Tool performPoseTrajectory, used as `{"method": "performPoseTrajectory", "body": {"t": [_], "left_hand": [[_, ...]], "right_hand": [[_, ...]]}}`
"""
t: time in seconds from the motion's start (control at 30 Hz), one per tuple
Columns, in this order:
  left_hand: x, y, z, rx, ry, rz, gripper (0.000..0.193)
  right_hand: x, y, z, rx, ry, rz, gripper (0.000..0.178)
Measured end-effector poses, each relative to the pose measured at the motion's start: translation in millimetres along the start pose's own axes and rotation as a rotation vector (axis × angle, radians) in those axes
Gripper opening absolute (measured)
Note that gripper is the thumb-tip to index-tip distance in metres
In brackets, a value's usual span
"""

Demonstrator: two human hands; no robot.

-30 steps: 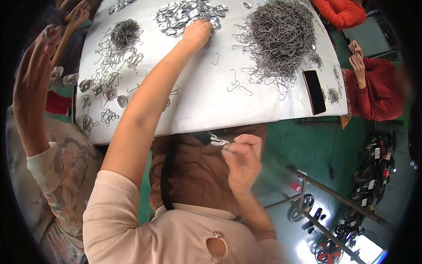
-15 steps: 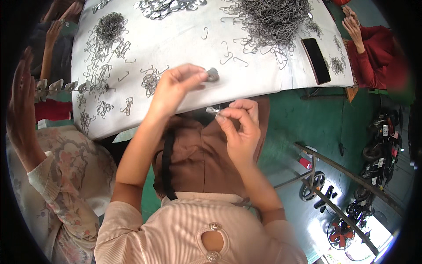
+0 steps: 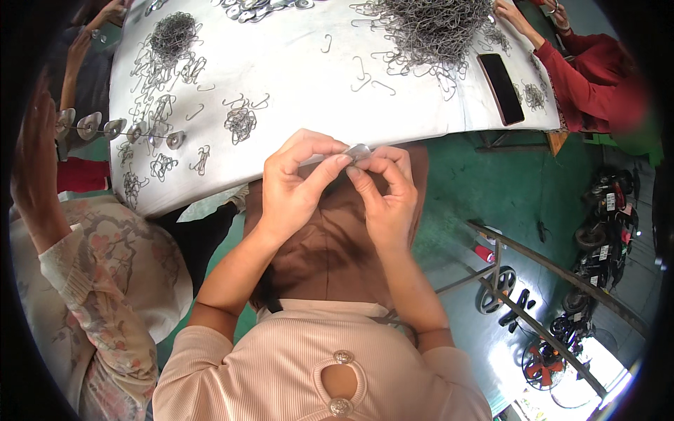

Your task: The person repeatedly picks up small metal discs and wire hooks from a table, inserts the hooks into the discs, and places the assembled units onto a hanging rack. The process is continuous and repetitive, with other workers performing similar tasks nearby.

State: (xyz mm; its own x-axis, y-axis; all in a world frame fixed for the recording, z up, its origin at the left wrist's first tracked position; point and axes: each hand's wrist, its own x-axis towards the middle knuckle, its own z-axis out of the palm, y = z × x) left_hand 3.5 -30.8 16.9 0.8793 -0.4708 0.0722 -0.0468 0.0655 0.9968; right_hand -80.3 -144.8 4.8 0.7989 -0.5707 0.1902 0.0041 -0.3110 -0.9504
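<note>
My left hand and my right hand meet just off the table's near edge, over my lap. Thumb and fingers of both are pinched around a small shiny metal disc. The right fingers close on its lower right side, where a thin metal part shows; my fingertips hide how the parts join. Left of my hands lies a small cluster of bent wire hooks. A few loose wire hooks lie farther back on the white table.
A big heap of wire hooks is at the back right, with a black phone beside it. Metal discs are piled at the back. At left, a person's hand is near a hanging string of discs. A red-sleeved person works at right.
My left hand has come down and right from over the table with its disc, meeting my right hand and its metal piece. The red-sleeved person has reached toward the hook heap.
</note>
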Motion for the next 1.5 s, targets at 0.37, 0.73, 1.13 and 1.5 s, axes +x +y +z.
{"method": "performPoseTrajectory", "body": {"t": [0.37,0.73,1.13,1.5], "left_hand": [[-8,-1,-5,0.011,-0.020,0.032,0.009],[-15,-3,-13,0.064,-0.079,0.035,0.007],[-16,-3,-17,0.037,-0.066,0.056,0.007],[-14,5,-5,-0.010,0.022,0.049,0.007]], "right_hand": [[146,72,-30,-0.421,-0.238,0.045,0.020],[197,54,41,-1.076,-0.456,0.171,0.022],[205,57,-17,-1.000,-0.673,-0.254,0.010],[162,48,-23,-0.196,-0.520,0.098,0.016]]}}
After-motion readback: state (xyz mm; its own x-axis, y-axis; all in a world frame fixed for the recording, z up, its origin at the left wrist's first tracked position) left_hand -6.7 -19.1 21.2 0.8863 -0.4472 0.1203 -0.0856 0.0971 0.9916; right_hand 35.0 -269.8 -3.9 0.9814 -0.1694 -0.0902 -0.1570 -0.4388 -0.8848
